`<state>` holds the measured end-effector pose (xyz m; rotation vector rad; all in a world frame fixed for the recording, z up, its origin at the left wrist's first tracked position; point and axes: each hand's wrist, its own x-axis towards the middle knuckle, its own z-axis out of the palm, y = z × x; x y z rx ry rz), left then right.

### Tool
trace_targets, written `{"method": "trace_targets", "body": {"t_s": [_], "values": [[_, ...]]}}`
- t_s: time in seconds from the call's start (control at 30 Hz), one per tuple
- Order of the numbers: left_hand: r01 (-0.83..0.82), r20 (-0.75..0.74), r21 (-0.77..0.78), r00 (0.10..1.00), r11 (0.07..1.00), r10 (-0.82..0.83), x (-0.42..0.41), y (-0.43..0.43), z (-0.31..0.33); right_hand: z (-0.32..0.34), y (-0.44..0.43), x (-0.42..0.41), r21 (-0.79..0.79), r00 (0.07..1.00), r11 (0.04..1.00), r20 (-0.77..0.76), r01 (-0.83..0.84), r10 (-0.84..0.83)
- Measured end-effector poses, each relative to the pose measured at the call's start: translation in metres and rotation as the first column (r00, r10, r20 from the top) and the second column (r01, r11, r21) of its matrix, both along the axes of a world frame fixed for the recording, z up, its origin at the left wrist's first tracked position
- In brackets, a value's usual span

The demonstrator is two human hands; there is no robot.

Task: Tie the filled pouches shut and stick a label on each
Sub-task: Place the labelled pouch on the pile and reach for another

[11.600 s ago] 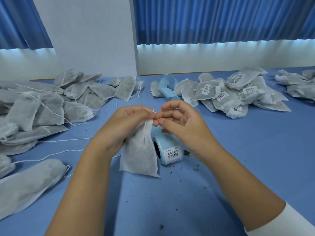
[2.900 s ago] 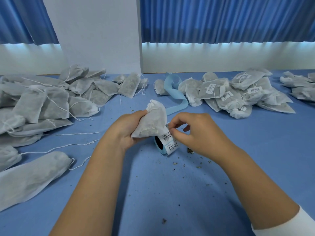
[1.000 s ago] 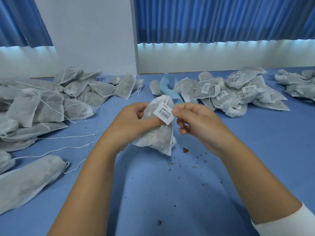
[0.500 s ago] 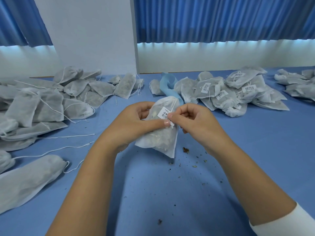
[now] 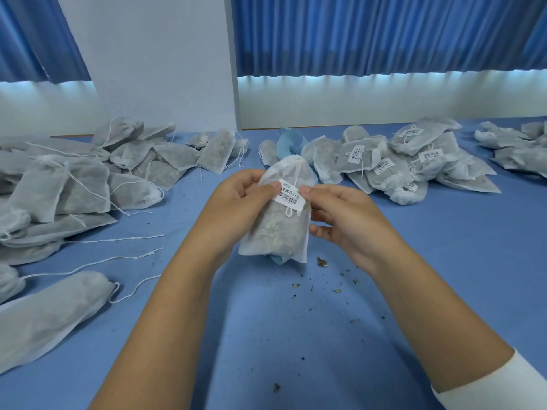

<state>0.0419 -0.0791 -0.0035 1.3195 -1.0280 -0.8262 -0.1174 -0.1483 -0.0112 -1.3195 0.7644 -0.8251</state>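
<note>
Facing the camera, a filled pouch point(image 5: 276, 232) is held upright above the table point(image 5: 266, 335), btwn the two hands at ctr frame. Its left edge is gripped by the left hand point(image 5: 236, 208), fingers curled behind, thumb laid at the left end of the label point(image 5: 291, 198). Its right edge is pinched by the right hand point(image 5: 349, 223), thumb at the label's right end, fingers curled behind & beside the fabric. The label is seen flat on the pouch's upper front, slightly tilted, barcode visible. The neck is drawn shut at top; the string point(image 5: 298, 173) is run down past the label w/ its knotted end just below; over or under can't be told. A bit of blue roll point(image 5: 278, 259) is glimpsed at the pouch's bottom edge; contact can't be told. Plain pouches point(image 5: 88, 179) are heaped at far left, labelled ones point(image 5: 399, 167) at far right, both well apart from the hands. Crumbs point(image 5: 322, 261) are scattered on the table near the right wrist.
</note>
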Motion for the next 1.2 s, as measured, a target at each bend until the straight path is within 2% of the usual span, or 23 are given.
{"method": "trace_targets", "body": {"t_s": [0.2, 0.37, 0.53, 0.63, 0.77, 0.87, 0.93, 1.0, 1.03, 1.1, 1.17, 1.2], "values": [[-0.098, 0.051, 0.031, 0.994, 0.995, 0.096, -0.005, -0.001, -0.001, 0.0, 0.001, 0.002, -0.104, 0.999, 0.995, 0.053, 0.008, -0.003], [-0.157, 0.061, -0.012, 0.986, 0.988, 0.157, -0.01, -0.004, -0.001, 0.0, 0.005, 0.003, -0.108, 0.996, 0.992, 0.045, -0.07, 0.075], [-0.165, 0.068, 0.011, 0.984, 0.986, 0.164, -0.013, -0.006, -0.003, 0.0, 0.005, 0.004, -0.078, 0.996, 0.997, 0.082, -0.02, 0.027], [-0.247, 0.052, 0.029, 0.968, 0.968, 0.246, -0.01, -0.009, -0.005, -0.001, 0.003, 0.004, -0.092, 0.999, 0.995, 0.03, -0.024, 0.027], [-0.384, 0.075, 0.037, 0.922, 0.923, 0.38, -0.004, -0.012, -0.007, -0.002, 0.005, 0.001, -0.271, 0.989, 0.952, -0.076, -0.142, 0.126], [-0.385, 0.098, 0.058, 0.92, 0.921, 0.379, -0.002, -0.012, -0.009, -0.002, 0.006, 0.002, -0.336, 0.983, 0.924, -0.097, -0.18, 0.157], [-0.367, 0.098, 0.072, 0.928, 0.927, 0.36, -0.001, -0.011, -0.01, -0.002, 0.004, -0.001, -0.346, 0.972, 0.915, -0.18, -0.208, 0.152], [-0.375, 0.023, 0.076, 0.927, 0.924, 0.374, 0.0, -0.011, -0.009, -0.001, 0.002, -0.004, -0.359, 0.972, 0.914, -0.202, -0.188, 0.121], [-0.385, -0.046, 0.076, 0.92, 0.92, 0.389, 0.0, -0.011, -0.009, 0.0, -0.001, -0.005, -0.368, 0.988, 0.923, -0.141, -0.108, 0.06], [-0.404, -0.169, 0.06, 0.897, 0.913, 0.408, -0.001, -0.011, -0.006, 0.003, -0.009, -0.009, -0.313, 0.991, 0.944, 0.112, 0.1, -0.068], [-0.414, -0.212, 0.041, 0.886, 0.91, 0.412, -0.001, -0.009, -0.004, 0.008, -0.015, -0.015, -0.206, 0.947, 0.97, 0.318, 0.127, -0.057], [-0.412, -0.226, 0.036, 0.884, 0.91, 0.409, -0.001, -0.009, -0.003, 0.008, -0.018, -0.017, -0.191, 0.94, 0.975, 0.337, 0.118, -0.048]]}}
